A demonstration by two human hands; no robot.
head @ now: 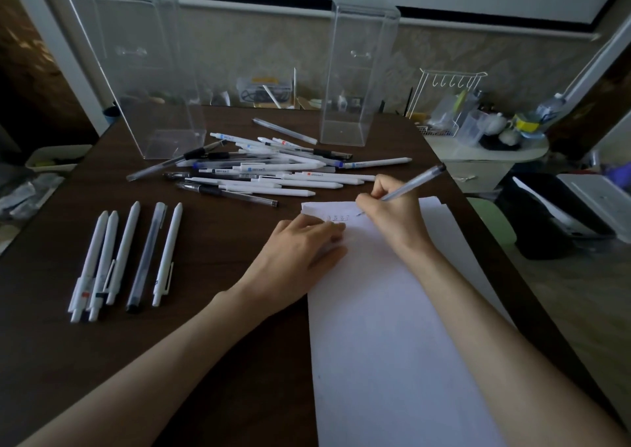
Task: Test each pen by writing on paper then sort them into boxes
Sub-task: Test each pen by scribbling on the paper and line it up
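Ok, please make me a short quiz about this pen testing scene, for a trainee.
1. Choose: which hand grips the writing pen over the paper? A) left hand B) right hand
2. True or false: the left hand holds a second pen.
3. Count: how many pens lie in the separate row on the left part of the table?
Key: 1 B; 2 false, its fingers lie flat on the paper; 3 five.
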